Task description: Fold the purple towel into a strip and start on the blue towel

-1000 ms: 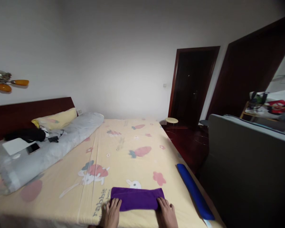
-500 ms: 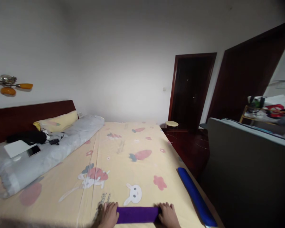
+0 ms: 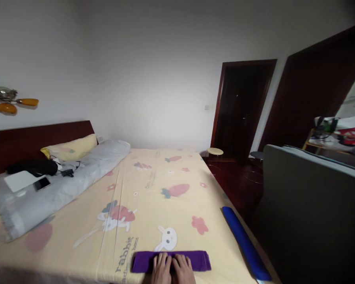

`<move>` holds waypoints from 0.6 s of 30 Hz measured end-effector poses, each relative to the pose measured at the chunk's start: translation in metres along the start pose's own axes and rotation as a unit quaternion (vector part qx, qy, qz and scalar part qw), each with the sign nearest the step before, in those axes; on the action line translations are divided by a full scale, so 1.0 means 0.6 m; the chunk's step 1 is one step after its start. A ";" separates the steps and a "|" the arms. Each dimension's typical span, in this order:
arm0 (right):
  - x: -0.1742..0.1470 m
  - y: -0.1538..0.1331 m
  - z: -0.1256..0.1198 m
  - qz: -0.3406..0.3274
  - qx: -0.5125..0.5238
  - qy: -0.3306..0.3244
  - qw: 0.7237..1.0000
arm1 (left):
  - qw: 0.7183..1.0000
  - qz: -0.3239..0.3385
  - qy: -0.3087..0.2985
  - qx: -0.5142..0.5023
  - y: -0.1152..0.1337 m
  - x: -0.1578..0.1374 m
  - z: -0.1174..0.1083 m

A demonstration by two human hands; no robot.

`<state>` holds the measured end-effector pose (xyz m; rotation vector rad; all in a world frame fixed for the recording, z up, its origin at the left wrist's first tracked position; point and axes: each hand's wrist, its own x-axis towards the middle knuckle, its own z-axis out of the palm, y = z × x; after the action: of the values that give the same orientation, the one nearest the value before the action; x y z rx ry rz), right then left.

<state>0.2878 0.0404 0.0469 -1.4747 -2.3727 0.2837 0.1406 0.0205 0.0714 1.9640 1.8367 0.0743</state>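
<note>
while the soft purple towel (image 3: 171,261) lies folded flat, left hand (image 3: 162,269) and right hand (image 3: 183,269) press it, fingers open.

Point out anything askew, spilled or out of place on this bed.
Nothing is spilled or damaged. The purple towel lies folded and square to the bed's near edge, under the left hand and right hand. Only the blue roll sits right at the bed's right edge.

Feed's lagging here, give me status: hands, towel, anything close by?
Left hand and right hand flat, side by side on purple towel. Towel folded narrow at bed edge. Blue roll lies right, apart.
</note>
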 end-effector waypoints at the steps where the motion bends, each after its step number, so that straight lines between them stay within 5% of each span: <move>1: -0.003 0.002 0.005 -0.001 -0.005 -0.004 1.000 | 1.000 -0.001 -0.013 0.001 0.002 -0.004 0.000; 10: -0.020 0.023 -0.012 -0.002 -0.043 -0.050 0.998 | 1.000 0.005 0.021 -0.013 -0.023 -0.023 -0.006; 18: -0.038 0.092 -0.045 0.069 -0.042 -0.039 0.996 | 0.990 -0.058 0.113 0.066 -0.123 -0.037 -0.011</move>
<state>0.3533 0.0444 0.0491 -1.6993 -2.3727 0.2816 0.0666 0.0024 0.0570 2.0015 2.1470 0.1497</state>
